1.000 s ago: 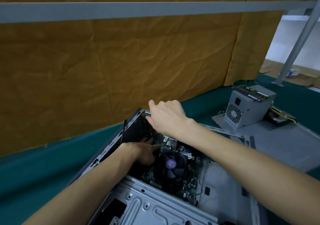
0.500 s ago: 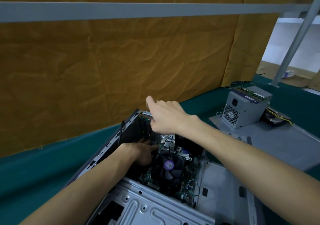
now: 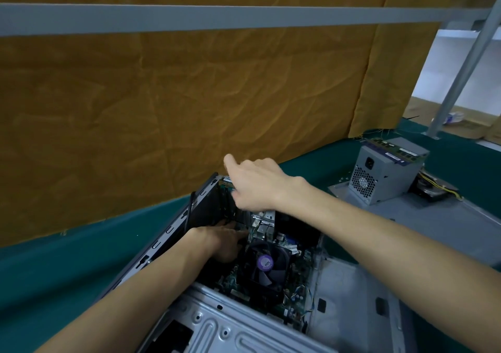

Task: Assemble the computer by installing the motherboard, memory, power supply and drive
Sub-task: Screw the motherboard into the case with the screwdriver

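Computer case (image 3: 222,323): matt grey stamped metal. Table cover (image 3: 67,266): green cloth. Backdrop (image 3: 189,103): creased brown fabric.

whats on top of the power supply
Memory sticks lie along the far top edge of the power supply. Whether anything sits behind them cannot be seen.

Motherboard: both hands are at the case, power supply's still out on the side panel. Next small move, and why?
Probably nudge the motherboard toward the rear wall of the case. The left hand rests down inside at the board's far end, and the right hand is on the top rear edge, bracing it. The power supply sits untouched.
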